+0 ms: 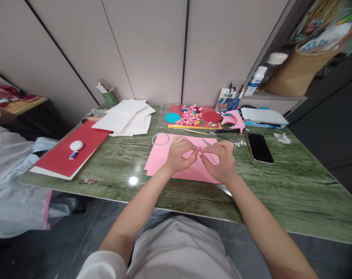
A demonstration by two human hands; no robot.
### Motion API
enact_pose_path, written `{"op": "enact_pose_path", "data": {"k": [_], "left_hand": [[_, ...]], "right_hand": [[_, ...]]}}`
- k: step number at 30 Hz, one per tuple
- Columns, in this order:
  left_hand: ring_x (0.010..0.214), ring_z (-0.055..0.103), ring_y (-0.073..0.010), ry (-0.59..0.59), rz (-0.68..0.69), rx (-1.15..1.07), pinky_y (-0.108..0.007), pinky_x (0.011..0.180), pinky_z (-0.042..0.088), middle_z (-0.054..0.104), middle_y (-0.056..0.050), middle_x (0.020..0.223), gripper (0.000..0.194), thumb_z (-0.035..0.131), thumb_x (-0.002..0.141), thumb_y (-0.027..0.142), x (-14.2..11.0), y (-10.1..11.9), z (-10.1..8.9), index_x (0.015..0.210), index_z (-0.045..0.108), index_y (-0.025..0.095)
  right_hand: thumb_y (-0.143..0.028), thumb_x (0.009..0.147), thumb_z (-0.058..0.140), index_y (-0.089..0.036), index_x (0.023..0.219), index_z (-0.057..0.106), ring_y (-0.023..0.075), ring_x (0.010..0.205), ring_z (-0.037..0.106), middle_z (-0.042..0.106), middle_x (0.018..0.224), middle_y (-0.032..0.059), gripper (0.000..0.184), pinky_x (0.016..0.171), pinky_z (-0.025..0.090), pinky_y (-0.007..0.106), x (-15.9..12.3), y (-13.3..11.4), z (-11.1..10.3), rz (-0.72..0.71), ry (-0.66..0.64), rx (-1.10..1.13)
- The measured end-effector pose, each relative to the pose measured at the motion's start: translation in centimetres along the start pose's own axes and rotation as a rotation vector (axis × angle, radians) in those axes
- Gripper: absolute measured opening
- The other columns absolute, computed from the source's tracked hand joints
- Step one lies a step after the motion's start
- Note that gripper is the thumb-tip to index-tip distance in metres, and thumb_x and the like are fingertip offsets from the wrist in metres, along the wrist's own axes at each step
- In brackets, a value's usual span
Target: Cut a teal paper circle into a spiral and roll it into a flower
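Observation:
Both hands meet over a pink paper sheet [161,155] lying on the green table [294,193]. My left hand [180,155] and my right hand [220,161] pinch a small pink paper piece [199,152] between their fingertips, just above the sheet. A roll of clear tape [160,139] lies at the sheet's far left corner. Beyond the hands, a pile of small pink paper balls [190,115] sits on a red sheet, with a blue paper circle [172,117] and a red circle [211,116] on either side.
A black phone [260,148] lies right of the hands. A red board [68,151] with a white glue bottle [76,146] is at the left, white sheets [126,116] behind it. Pens [225,133], pink cut-outs [235,119] and a woven basket [297,71] stand at the back right.

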State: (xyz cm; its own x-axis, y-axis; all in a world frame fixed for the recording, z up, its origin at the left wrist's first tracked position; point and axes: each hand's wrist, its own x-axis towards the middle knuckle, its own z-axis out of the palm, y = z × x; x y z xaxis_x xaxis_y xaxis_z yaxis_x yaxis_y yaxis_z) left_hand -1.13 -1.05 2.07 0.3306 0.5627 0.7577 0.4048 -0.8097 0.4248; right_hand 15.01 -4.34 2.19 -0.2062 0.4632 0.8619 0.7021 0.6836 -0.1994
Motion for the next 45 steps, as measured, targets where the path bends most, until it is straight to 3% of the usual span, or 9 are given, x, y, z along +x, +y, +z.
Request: {"op": "enact_pose_path", "data": {"k": [11,21,30,40,45], "left_hand": [[0.076,0.053,-0.0152,-0.121,0.045,0.040,-0.034,0.074,0.036,0.063,-0.002,0.070,0.014,0.047,0.076,0.024,0.3,-0.5,-0.5,0.072,0.060,0.019],[0.076,0.053,-0.0151,-0.225,0.119,-0.001,-0.034,0.076,0.036,0.064,-0.002,0.072,0.014,0.047,0.075,0.024,0.3,-1.0,-0.7,0.071,0.060,0.020],[0.077,0.054,-0.0149,-0.305,0.104,-0.079,-0.032,0.077,0.036,0.063,-0.002,0.073,0.014,0.047,0.076,0.025,0.3,-0.9,-0.6,0.074,0.061,0.021],[0.077,0.054,-0.0136,-0.410,-0.176,-0.308,-0.029,0.075,0.037,0.063,-0.002,0.077,0.024,0.042,0.082,0.032,0.7,-0.2,-0.5,0.078,0.061,0.018],[0.076,0.055,-0.0134,-0.286,-0.432,-0.515,-0.029,0.075,0.041,0.062,-0.003,0.077,0.024,0.049,0.077,0.036,0.5,-0.2,0.7,0.077,0.062,0.016]], "right_hand": [[-0.020,0.073,0.060,-0.026,0.092,0.049,0.0191,0.078,0.053,0.064,0.078,-0.0010,0.023,0.078,0.035,0.039,0.8,-0.3,-0.5,0.154,-0.129,0.103],[-0.027,0.072,0.062,-0.025,0.104,0.045,0.0199,0.082,0.057,0.061,0.076,-0.0011,0.036,0.081,0.037,0.040,1.5,0.0,-1.3,0.364,-0.352,0.315],[-0.031,0.068,0.065,-0.024,0.109,0.045,0.0173,0.080,0.057,0.060,0.081,0.0000,0.046,0.079,0.040,0.036,1.6,1.2,-1.5,0.426,-0.492,0.527],[-0.030,0.068,0.066,-0.023,0.107,0.044,0.0134,0.069,0.054,0.055,0.071,-0.0023,0.045,0.069,0.043,0.031,1.3,2.2,-1.2,0.581,-0.525,0.814],[-0.028,0.068,0.065,-0.023,0.105,0.044,0.0125,0.068,0.054,0.055,0.071,-0.0027,0.042,0.067,0.042,0.030,0.9,2.4,-0.7,0.646,-0.479,0.803]]}}
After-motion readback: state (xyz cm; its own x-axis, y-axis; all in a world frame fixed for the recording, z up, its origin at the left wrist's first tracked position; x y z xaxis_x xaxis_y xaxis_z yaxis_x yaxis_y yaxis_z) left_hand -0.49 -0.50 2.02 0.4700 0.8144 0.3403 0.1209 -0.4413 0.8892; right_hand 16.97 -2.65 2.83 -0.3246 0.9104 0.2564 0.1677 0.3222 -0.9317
